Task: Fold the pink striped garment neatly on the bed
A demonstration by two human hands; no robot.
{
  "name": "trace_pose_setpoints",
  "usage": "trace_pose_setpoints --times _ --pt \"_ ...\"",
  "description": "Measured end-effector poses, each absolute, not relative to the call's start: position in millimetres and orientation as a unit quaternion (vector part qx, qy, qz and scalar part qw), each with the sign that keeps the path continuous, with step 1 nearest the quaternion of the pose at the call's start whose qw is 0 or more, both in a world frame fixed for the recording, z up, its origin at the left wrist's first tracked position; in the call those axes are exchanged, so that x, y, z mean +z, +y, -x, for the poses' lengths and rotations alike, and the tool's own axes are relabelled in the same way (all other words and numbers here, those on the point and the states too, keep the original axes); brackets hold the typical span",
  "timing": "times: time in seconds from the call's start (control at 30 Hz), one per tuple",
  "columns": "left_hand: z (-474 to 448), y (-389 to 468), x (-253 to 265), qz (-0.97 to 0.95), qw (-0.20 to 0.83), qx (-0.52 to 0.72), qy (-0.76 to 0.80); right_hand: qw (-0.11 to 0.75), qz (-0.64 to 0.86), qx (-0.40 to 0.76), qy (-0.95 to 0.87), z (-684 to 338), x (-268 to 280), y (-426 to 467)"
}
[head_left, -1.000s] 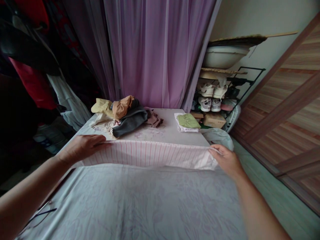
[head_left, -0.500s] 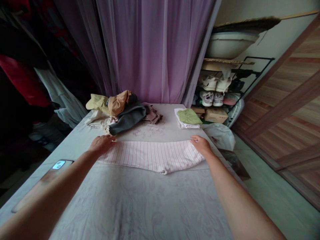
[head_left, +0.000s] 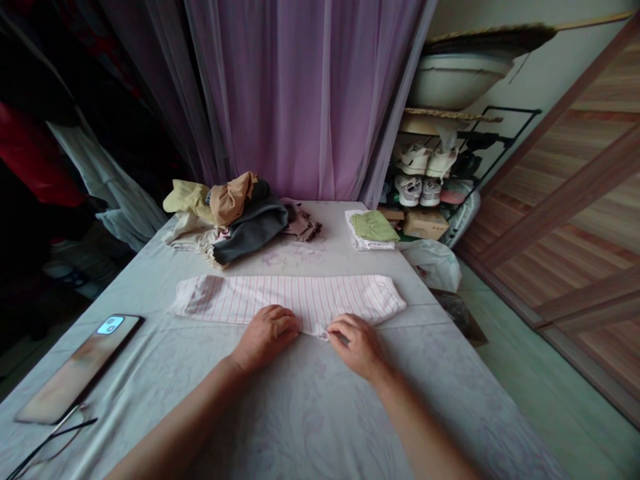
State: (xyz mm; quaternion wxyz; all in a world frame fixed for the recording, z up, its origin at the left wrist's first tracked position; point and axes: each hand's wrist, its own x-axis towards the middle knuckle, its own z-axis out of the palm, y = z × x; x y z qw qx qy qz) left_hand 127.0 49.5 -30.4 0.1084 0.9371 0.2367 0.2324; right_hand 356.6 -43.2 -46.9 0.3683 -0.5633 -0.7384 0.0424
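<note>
Both hands have come in from the cloth's ends to its near middle edge.
Left hand and right hand, fingers curled, pinch the folded pink-striped white cloth lying flat across the pale floral-sheeted bed.

Phone: screen blurred, unreadable | glasses: cut off by bottom edge | left hand: fingertips curled under, hidden | striped cloth: near edge covered by both hands | shoe rack: lower items too dim to tell | dark hanging clothes: cut off at left edge.
</note>
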Motion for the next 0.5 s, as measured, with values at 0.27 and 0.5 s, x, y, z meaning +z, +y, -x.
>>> trace_pose_setpoints --times 0.27,0.5 --pt "-137 59 -48 -0.925 0.118 0.245 0.267 0.344 0.588 -0.008 -0.731 -351 -52 -40" --pt "-137 56 -47 -0.925 0.124 0.242 0.266 0.358 0.569 -0.012 -0.74 -351 -50 -44"
